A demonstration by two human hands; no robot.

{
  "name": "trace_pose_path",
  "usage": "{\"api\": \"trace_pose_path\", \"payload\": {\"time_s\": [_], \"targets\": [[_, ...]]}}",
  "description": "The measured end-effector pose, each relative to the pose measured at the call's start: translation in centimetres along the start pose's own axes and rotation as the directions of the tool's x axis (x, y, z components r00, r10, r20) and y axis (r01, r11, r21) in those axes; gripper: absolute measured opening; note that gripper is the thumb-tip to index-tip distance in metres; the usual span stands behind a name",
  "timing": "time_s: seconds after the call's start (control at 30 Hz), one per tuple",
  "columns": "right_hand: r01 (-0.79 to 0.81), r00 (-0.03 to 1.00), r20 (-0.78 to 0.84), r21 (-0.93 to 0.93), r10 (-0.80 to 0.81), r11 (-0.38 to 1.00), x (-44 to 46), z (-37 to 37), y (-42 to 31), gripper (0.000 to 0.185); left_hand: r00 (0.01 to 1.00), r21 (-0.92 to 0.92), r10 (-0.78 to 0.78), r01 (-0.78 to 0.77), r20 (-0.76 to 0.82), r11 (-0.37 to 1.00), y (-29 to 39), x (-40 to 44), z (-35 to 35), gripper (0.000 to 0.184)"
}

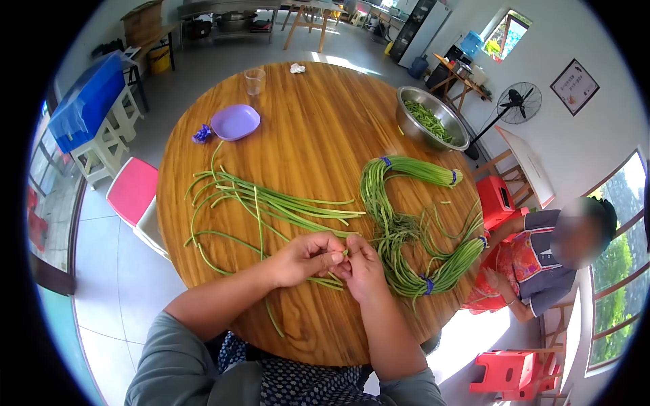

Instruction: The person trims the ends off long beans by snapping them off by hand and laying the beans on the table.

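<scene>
Three containers stand on the round wooden table [325, 108]: a steel bowl [445, 103] at the far right edge, holding many short cut green pieces [425, 116], too heaped to count; a shallow purple bowl [235, 122] toward the far left edge, its smooth inside facing up; and a clear cup [254, 81] near the far edge. One crumpled white tissue [297, 68] lies close to that far edge, and one clump of blue ties [202, 134] sits just beside the purple bowl on its left. Two bundles of long green stems lie curved along the right part of the table, an upper bundle [413, 166] and a lower bundle [447, 271], with four blue bands visible on them in all. Loose stems [271, 199], overlapping too much to count, spread from the middle toward the left edge and down to the near edge. Between these and the bundles, above the near part of the table, the left hand [311, 258] and right hand [363, 269] meet, the fingers of both pinched narrow around one short green piece [346, 253]. One other person [518, 264] sits beyond the right edge.
</scene>
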State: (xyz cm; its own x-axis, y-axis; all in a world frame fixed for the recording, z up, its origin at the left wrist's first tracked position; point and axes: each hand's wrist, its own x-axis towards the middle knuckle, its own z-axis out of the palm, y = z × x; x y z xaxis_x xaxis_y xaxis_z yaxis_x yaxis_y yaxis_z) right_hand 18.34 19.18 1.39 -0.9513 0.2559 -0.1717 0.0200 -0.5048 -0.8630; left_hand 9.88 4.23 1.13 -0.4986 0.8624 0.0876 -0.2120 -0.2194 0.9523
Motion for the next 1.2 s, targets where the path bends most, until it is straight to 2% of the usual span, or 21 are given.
{"api": "trace_pose_path", "payload": {"time_s": [0.17,0.2,0.23,0.27,0.3,0.33,0.4,0.43,0.53,0.63,0.73,0.77,0.83,0.87,0.93,0.97,1.03,1.07,1.13,1.17,1.2], "targets": [[0.071,0.996,0.067,-0.183,-0.059,0.981,0.3,-1.4,-0.5,0.021,0.993,0.002,0.118,-0.118,0.013,0.993,0.0,0.3,-0.9,0.011],[0.329,0.938,0.081,-0.510,-0.336,0.795,0.4,-1.8,-1.0,0.021,0.991,0.098,0.125,-0.121,-0.041,0.988,0.1,0.3,-0.8,0.011],[0.488,0.805,0.191,-0.752,-0.562,0.443,0.3,-1.4,-1.9,0.021,0.986,0.193,0.135,-0.115,-0.095,0.975,0.2,0.3,-0.7,0.012],[0.387,0.827,0.130,-0.837,-0.547,0.386,-0.5,-1.0,-3.0,0.022,0.986,0.194,0.133,-0.111,-0.102,0.975,0.5,0.2,-0.7,0.012],[0.386,0.830,0.129,-0.835,-0.543,0.393,-0.9,-0.4,-3.3,0.022,0.982,0.367,0.149,-0.096,-0.119,0.925,1.0,0.2,-0.7,0.010],[0.407,0.796,0.189,-0.871,-0.575,0.277,-1.2,0.0,-3.5,0.021,0.978,0.528,0.166,-0.074,-0.128,0.846,1.2,0.2,-0.6,0.009],[0.449,0.741,0.333,-0.892,-0.583,0.061,-1.8,0.9,-3.8,0.018,0.970,0.599,0.208,-0.093,-0.125,0.795,1.0,0.3,-0.5,0.008],[0.448,0.741,0.331,-0.891,-0.584,0.064,-1.7,0.9,-3.4,0.018,0.959,0.663,0.257,-0.117,-0.117,0.739,1.0,0.4,-0.5,0.007],[0.481,0.709,0.469,-0.868,-0.527,-0.126,-1.2,0.3,-2.4,0.013,0.921,0.759,0.388,-0.228,-0.034,0.610,0.1,0.5,-0.3,0.007],[0.452,0.760,0.486,-0.872,-0.432,-0.185,-1.5,0.4,-2.3,0.010,0.938,0.755,0.344,-0.197,-0.040,0.625,0.2,0.3,-0.3,0.010],[0.459,0.736,0.510,-0.859,-0.445,-0.225,-1.3,0.4,-1.8,0.008,0.933,0.746,0.361,-0.234,-0.010,0.624,0.4,0.3,-0.4,0.007],[0.459,0.737,0.509,-0.860,-0.445,-0.225,-1.2,0.3,-1.5,0.008,0.933,0.745,0.360,-0.233,-0.010,0.625,0.5,0.2,-0.5,0.007],[0.532,0.715,0.434,-0.847,-0.548,0.024,-0.9,0.3,-1.0,0.009,0.918,0.669,0.396,-0.310,0.024,0.676,0.9,0.2,-0.8,0.010],[0.529,0.716,0.433,-0.848,-0.548,0.021,-1.1,0.4,-0.9,0.009,0.917,0.666,0.398,-0.313,0.026,0.677,1.1,0.2,-0.9,0.010],[0.479,0.802,0.307,-0.842,-0.512,0.246,-1.6,1.0,-0.8,0.009,0.826,0.777,0.529,-0.460,0.196,0.430,1.4,0.1,-1.5,0.019],[0.478,0.802,0.306,-0.844,-0.513,0.244,-1.5,0.9,-0.4,0.009,0.825,0.775,0.530,-0.463,0.199,0.431,1.6,0.1,-1.7,0.019],[0.228,0.973,0.086,-0.492,-0.214,0.840,-1.1,0.5,0.1,0.006,0.734,0.821,0.594,-0.533,0.330,0.202,1.9,0.1,-2.0,0.027],[0.234,0.972,0.089,-0.493,-0.219,0.838,-0.9,0.3,-0.1,0.006,0.730,0.821,0.597,-0.536,0.333,0.198,2.2,0.0,-1.7,0.027],[0.019,0.993,-0.115,0.012,-0.018,1.000,-0.4,0.6,-1.4,0.007,0.635,0.770,0.650,-0.627,0.418,0.117,2.8,-0.5,-0.9,0.019],[0.054,0.993,-0.105,-0.026,-0.056,0.998,0.0,-0.7,-1.7,0.008,0.628,0.765,0.651,-0.634,0.425,0.113,2.4,-0.7,-0.4,0.019],[0.063,0.996,-0.068,0.025,-0.061,0.998,0.2,-1.6,-2.0,0.008,0.758,0.740,0.631,-0.518,0.164,0.429,1.5,-0.8,0.4,0.014]]}}
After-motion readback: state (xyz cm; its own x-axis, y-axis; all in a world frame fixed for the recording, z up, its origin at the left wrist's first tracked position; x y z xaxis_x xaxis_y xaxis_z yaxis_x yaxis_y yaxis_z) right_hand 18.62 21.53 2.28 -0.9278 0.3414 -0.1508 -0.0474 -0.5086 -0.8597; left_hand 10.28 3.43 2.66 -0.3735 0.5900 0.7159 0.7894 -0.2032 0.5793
